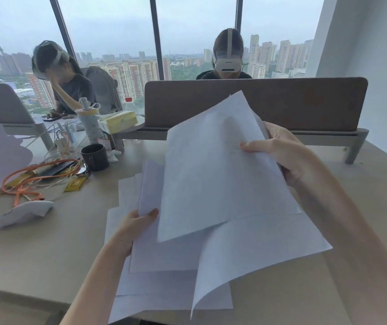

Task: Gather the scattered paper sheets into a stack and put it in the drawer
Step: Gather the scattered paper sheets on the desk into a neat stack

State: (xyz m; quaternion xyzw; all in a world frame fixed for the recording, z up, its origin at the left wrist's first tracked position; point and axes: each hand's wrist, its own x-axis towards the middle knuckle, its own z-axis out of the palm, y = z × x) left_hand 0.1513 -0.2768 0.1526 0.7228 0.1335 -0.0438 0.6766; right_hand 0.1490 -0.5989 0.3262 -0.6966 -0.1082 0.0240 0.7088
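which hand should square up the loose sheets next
Probably the left hand: it only pinches the lower sheets' edge, so it could tap edges. The right hand grips the raised top sheets.

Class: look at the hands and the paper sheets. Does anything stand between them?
No. The left hand and right hand already grip the paper sheets above the desk. No drawer is in view, so that path cannot be judged.

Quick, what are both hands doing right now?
Left hand: pinching the lower paper sheets.
Right hand: gripping the top sheet.
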